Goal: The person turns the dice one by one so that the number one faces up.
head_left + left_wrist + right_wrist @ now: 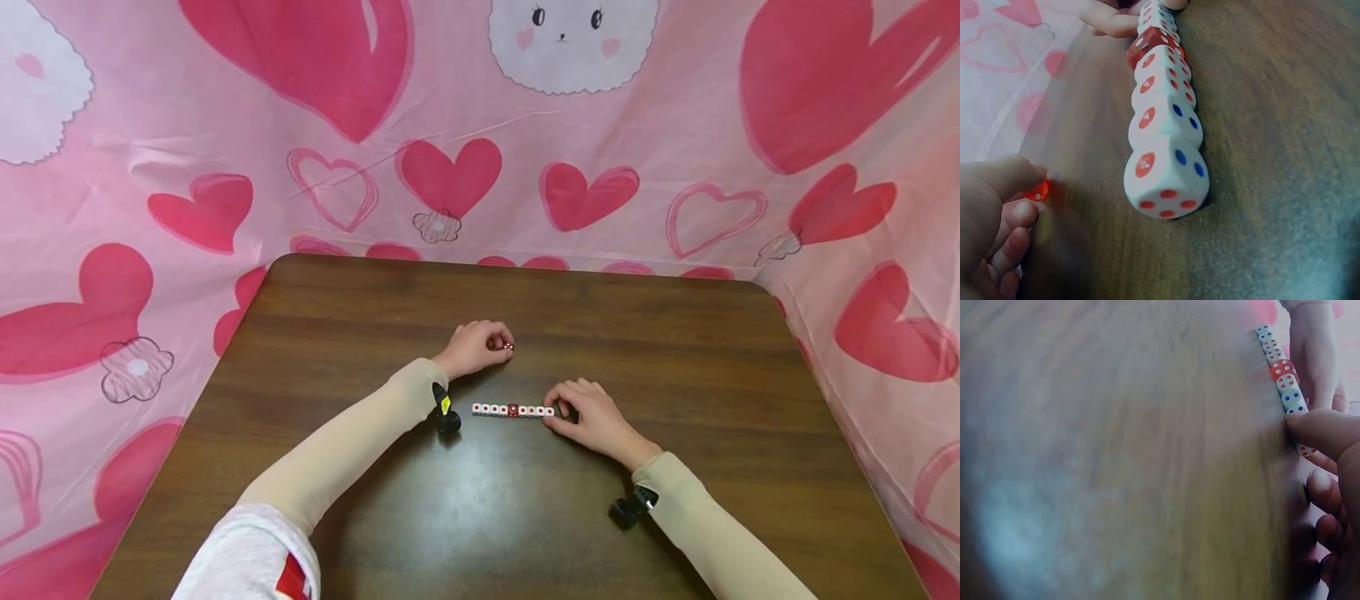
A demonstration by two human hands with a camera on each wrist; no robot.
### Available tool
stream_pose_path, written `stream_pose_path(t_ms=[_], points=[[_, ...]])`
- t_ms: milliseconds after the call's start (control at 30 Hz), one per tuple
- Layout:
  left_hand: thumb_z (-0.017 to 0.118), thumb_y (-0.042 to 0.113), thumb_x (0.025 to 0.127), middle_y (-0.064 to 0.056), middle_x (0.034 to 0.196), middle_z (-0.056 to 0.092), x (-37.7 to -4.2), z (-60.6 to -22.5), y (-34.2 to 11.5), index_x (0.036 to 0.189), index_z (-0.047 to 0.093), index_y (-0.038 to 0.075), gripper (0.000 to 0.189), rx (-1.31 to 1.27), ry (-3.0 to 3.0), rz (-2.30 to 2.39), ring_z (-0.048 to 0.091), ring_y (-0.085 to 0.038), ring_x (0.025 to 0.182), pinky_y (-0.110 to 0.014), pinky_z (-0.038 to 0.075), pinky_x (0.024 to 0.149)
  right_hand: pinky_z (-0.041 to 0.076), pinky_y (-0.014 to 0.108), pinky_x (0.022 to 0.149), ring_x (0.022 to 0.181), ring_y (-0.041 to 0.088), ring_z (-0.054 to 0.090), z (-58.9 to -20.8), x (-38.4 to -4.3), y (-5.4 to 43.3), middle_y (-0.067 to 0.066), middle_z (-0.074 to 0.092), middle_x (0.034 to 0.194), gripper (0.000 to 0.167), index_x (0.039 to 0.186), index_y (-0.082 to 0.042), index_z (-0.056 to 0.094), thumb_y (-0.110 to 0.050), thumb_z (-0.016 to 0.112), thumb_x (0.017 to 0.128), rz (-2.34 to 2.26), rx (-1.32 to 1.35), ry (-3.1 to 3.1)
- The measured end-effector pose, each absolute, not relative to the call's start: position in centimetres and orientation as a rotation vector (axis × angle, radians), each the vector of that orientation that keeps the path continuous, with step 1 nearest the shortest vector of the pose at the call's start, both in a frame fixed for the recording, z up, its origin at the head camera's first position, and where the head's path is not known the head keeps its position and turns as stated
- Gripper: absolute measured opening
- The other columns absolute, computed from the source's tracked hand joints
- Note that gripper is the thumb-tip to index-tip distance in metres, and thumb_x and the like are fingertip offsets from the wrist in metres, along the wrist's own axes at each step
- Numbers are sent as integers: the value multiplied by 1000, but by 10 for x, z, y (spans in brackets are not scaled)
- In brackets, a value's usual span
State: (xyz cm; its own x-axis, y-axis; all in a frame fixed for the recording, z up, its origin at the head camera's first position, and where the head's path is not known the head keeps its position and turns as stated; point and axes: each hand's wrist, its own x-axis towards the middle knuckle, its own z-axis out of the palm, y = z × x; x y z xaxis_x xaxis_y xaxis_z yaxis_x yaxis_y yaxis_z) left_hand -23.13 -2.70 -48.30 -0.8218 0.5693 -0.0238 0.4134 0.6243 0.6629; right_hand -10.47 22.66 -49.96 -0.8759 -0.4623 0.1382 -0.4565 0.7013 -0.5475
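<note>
A straight row of small dice (513,410) lies on the dark wooden table (675,350); most are white with red and blue pips, and one red die (513,409) sits mid-row. My right hand (560,413) is at the row's right end, thumb (1325,428) and fingers pinching the end die (1305,450). My left hand (502,344) rests curled on the table behind the row and pinches a small red die (1038,190) between thumb and fingers. In the left wrist view the row (1163,125) runs away toward the right hand's fingers (1110,24).
Pink cloth with red hearts (450,175) hangs as a wall behind and to both sides of the table. The table's rounded far corners (281,260) meet the cloth. Bare wood lies in front of the hands and to either side.
</note>
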Motion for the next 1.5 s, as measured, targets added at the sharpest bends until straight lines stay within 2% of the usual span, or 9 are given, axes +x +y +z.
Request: stream_pose_path(t_ms=[233,500,667,800,1167,1500], points=[[77,27,96,7,94,70,-234,-480,-29,116,79,21,22,801,2564,969,59,-12,94,-42,37,94,31,32,77,75,6,39,-497,-106,227,-17,47,79,20,101,-26,66,-29,83,90,-912,-761,2872],[83,31,90,2,101,70,-235,-477,-30,118,75,14,33,759,2542,984,60,-14,96,-44,39,100,31,32,76,75,6,40,-497,-107,226,-17,47,79,20,101,-26,66,-29,82,90,-921,-769,2872],[78,38,94,3,95,69,-233,-479,-31,109,75,14,29,742,2570,1005,59,-13,90,-40,42,95,31,32,76,75,6,40,-496,-106,226,-17,47,78,20,101,-26,66,-28,83,90,-925,-754,2866],[77,36,95,3,91,69,-229,-478,-30,102,76,15,22,734,2584,1015,57,-14,88,-42,40,94,31,33,77,74,6,39,-495,-106,225,-17,46,78,20,101,-27,65,-29,82,90,-921,-736,2853],[74,34,98,8,108,70,-227,-476,-33,113,81,27,18,802,2531,972,56,-15,107,-48,32,104,32,32,77,74,6,39,-492,-105,225,-17,46,78,19,100,-27,66,-29,82,90,-928,-756,2866],[82,27,90,3,108,71,-227,-478,-32,107,78,20,19,848,2570,919,57,-19,110,-48,33,105,32,32,76,74,6,40,-492,-105,225,-17,47,78,19,100,-27,66,-29,82,90,-925,-743,2863]])
